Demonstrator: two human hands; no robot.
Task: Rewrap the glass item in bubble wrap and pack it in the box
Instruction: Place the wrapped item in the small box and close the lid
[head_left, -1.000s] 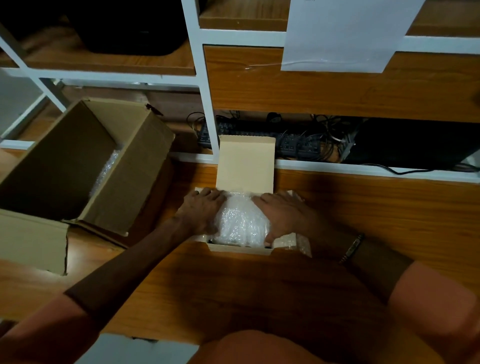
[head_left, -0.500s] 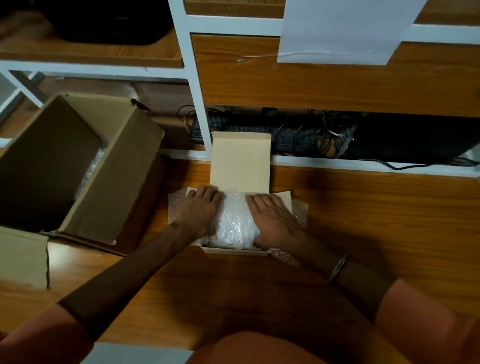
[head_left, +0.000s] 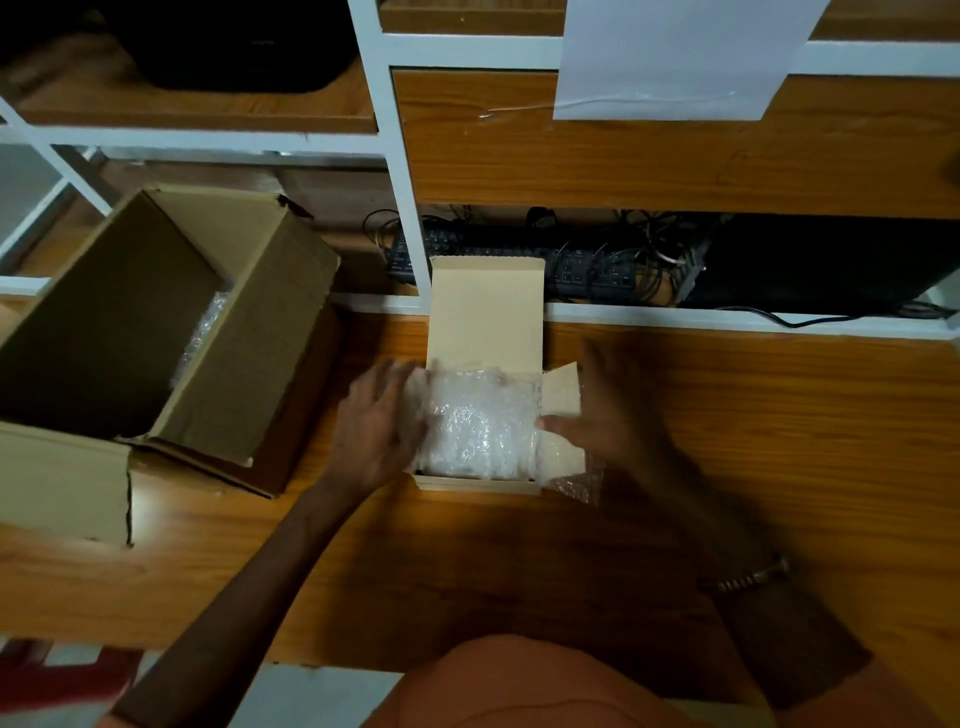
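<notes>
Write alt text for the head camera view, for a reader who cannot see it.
A person's left hand and right hand flank a bubble-wrapped bundle sitting in a small open cardboard box on a wooden desk. A larger open cardboard box lies to the left.

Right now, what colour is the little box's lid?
Pale tan cardboard lid, clearest in the head view.
</notes>
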